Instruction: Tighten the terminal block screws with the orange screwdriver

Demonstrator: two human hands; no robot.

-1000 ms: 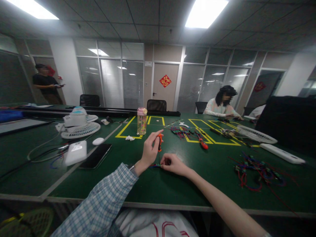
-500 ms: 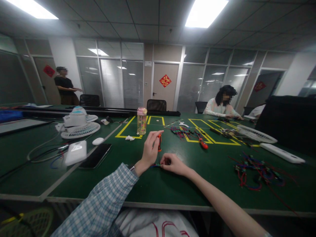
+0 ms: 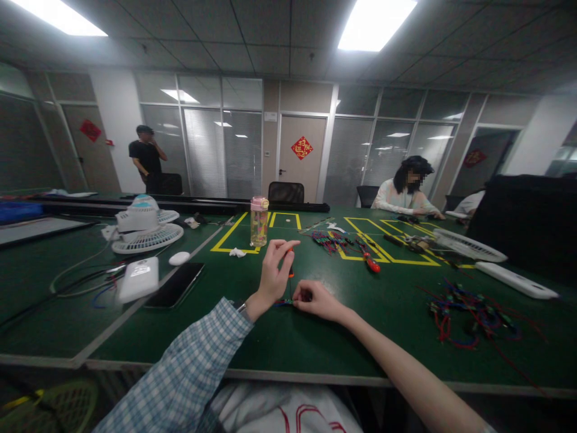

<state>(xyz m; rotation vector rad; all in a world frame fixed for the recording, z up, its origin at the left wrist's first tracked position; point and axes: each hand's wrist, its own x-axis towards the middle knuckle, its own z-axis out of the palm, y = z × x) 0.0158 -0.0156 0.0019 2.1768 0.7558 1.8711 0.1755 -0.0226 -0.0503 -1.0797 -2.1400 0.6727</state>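
My left hand (image 3: 274, 273) is closed around an upright screwdriver (image 3: 291, 275); parts of its orange-red and black handle show beside the fingers. The thin shaft points down at a small green part with wires (image 3: 285, 302) lying low over the green table. With thumb and fingertips, my right hand (image 3: 315, 299) pinches the right end of that wired part. Its left end runs behind my left wrist, and the fingertips hide some of it.
A pink-lidded bottle (image 3: 258, 222) stands ahead. Bundles of wired parts (image 3: 469, 316) lie right and ahead (image 3: 331, 242), near a red-handled tool (image 3: 372, 263). A phone (image 3: 175, 285), white power bank (image 3: 139, 279) and fan (image 3: 144, 225) are left. A co-worker (image 3: 406, 189) sits across.
My left hand has turned slightly around the screwdriver, covering more of its handle. My right hand stays in place. The standing person at the back left has moved right and raised a hand.
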